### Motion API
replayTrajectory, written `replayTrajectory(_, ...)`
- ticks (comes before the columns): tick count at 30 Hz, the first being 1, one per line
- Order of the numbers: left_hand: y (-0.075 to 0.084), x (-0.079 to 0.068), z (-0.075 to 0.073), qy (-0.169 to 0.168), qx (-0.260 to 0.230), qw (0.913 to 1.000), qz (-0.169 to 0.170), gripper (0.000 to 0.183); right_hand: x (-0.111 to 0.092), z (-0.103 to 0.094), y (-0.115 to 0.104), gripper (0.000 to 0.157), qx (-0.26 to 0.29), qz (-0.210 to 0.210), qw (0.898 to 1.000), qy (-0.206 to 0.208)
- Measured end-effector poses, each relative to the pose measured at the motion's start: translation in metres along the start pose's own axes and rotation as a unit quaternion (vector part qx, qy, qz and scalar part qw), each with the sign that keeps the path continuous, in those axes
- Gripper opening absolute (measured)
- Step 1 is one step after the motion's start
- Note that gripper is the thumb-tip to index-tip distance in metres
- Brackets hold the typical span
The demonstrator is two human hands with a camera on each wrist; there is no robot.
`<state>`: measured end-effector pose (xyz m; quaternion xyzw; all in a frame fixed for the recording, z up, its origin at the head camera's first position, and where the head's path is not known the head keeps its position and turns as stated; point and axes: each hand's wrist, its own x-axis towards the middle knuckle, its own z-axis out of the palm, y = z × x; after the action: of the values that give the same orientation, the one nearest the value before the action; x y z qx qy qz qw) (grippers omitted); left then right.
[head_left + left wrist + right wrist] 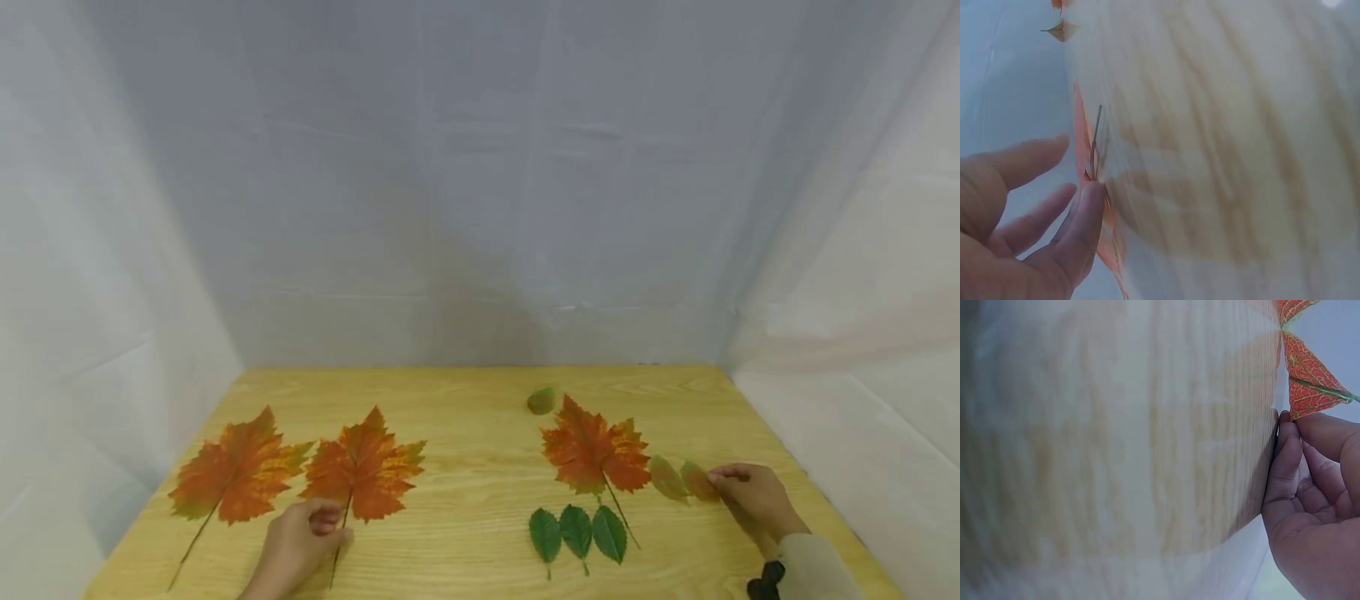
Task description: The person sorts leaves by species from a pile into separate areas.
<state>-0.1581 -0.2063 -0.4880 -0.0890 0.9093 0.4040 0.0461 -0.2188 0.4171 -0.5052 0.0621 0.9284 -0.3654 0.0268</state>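
My left hand (pixel 296 537) is at the stem of an orange-red maple leaf (pixel 367 471) on the left of the table in the head view. Its thumb and fingers are spread, with one fingertip close by the stem (pixel 1095 134) in the left wrist view. At the right, my right hand (pixel 757 497) pinches the edge of a small orange-green leaf (pixel 1313 378) between thumb and fingertips, low over the wood. Beside that leaf lies a similar yellowish-green leaf (pixel 667 478).
Another maple leaf (pixel 240 467) lies at the far left, and one more (pixel 596 446) right of centre. Three dark green leaves (pixel 576 531) form a row in front of it. A small green leaf (pixel 541 401) lies farther back on the wooden table (pixel 465 392). Pale sheets (pixel 480 208) surround the table.
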Motion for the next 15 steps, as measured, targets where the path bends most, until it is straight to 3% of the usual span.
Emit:
replayTrajectory(5,-0.0012,0.0015,-0.0005,-0.013,0.009,0.9998,-0.011,0.036,-0.0009,0.0003,0.0003,0.032,-0.002,-0.004,1.0,0.007)
replayTrajectory(15,-0.0034,0.0005,0.0003,-0.008,0.021,0.9997,-0.008,0.022,-0.0009,0.0015,-0.0015,0.031,-0.006,-0.011,1.0,0.02)
